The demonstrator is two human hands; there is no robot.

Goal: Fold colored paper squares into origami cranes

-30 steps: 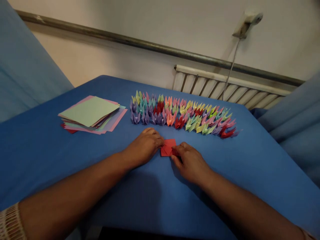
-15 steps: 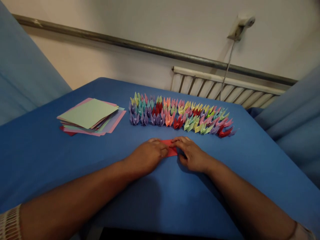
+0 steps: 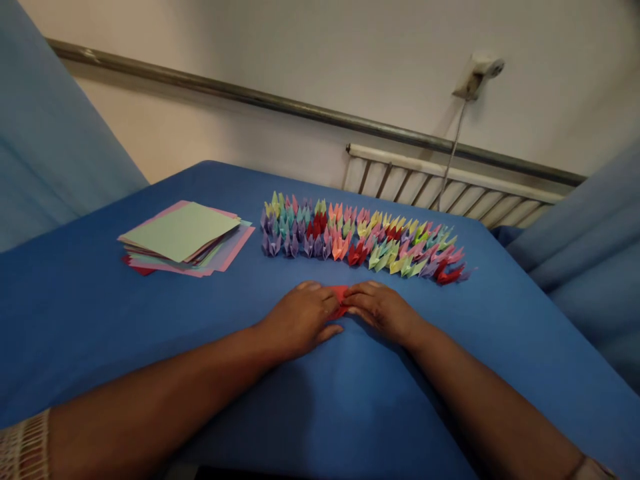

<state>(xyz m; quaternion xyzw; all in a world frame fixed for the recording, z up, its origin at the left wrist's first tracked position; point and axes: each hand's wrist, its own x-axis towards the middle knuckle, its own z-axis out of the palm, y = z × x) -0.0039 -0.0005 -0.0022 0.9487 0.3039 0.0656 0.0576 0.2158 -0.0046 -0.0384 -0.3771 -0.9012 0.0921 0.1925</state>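
A small folded piece of red origami paper (image 3: 340, 292) lies on the blue-covered table between my two hands, mostly covered by them. My left hand (image 3: 303, 319) holds its left part, fingers curled over it and thumb stretched out along the near side. From the right, my right hand (image 3: 383, 308) grips the other end with its fingers pressed together. Just beyond are rows of folded paper cranes (image 3: 357, 252) in purple, red, yellow, green, pink and blue. Fingertips hide the exact fold of the red paper.
A stack of coloured paper sheets (image 3: 183, 230), pale green on top, sits on the left of the table (image 3: 125, 327). Behind the table are a radiator (image 3: 400, 177), a metal rail (image 3: 250, 97) and a socket with a cable (image 3: 470, 77). Blue curtains (image 3: 590, 247) hang at both sides.
My right hand has moved slightly and its fingers have closed in on the red paper, so less paper shows. My left thumb now stretches out toward the right. The view has tilted slightly upward.
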